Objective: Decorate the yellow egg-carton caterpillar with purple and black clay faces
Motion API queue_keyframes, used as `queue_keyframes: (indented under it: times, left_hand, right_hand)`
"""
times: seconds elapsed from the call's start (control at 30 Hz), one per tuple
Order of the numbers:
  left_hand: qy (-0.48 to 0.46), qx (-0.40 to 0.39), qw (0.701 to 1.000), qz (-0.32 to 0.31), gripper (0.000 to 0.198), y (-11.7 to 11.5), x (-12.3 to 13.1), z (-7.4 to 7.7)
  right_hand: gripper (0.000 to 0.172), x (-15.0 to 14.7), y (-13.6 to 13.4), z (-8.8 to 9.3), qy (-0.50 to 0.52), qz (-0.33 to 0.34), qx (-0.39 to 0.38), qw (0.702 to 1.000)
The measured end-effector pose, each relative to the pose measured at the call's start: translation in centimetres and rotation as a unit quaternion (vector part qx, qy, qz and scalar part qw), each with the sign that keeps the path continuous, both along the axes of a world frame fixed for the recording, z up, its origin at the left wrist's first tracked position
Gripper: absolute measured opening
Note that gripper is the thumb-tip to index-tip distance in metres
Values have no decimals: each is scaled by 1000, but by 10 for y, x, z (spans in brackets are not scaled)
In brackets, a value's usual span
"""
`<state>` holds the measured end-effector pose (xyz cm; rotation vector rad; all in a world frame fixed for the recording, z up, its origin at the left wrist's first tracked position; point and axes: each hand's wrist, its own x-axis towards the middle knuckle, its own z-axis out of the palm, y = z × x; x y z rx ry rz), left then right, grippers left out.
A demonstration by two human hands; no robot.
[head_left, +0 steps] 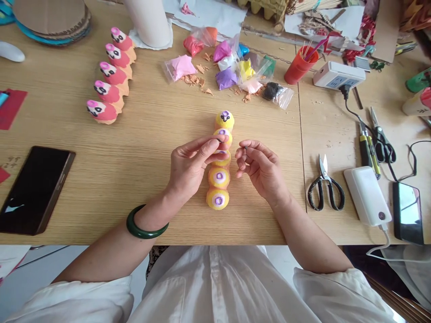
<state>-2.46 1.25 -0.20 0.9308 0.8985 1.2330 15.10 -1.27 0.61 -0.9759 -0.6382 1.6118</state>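
A yellow egg-carton caterpillar (pixel 219 178) with purple-dotted segments lies in a row on the wooden table (pixel 151 134). My left hand (pixel 191 163) is closed, its fingertips pinched over the second segment. My right hand (pixel 259 166) hovers just right of the caterpillar and pinches a tiny dark bit of clay (pixel 246 146) between thumb and forefinger. A green bangle (pixel 144 224) circles my left wrist.
A pink egg-carton caterpillar (pixel 112 76) sits at the back left. Bags of coloured clay (pixel 232 67) lie behind. A phone (pixel 33 188) lies at the left. Scissors (pixel 325 186), a power bank (pixel 367 195), a power strip (pixel 338 74) and a red cup (pixel 299 65) are at the right.
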Motion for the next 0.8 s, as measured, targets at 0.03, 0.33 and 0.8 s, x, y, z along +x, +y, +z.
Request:
queue_keyframes:
  times: [0.03,0.33,0.8]
  left_hand:
    - [-15,-9,1000,-3,24,1,0,0]
    - [-30,-37,999,-15,20,2,-3,2]
    - [1,19,999,30,26,13,-7,-11]
  right_hand:
    - [22,0,0,0,5,4,-2,1000]
    - [23,2,1,-3,-6,16,-16,1000]
    - [33,1,0,8,-80,26,-29,996]
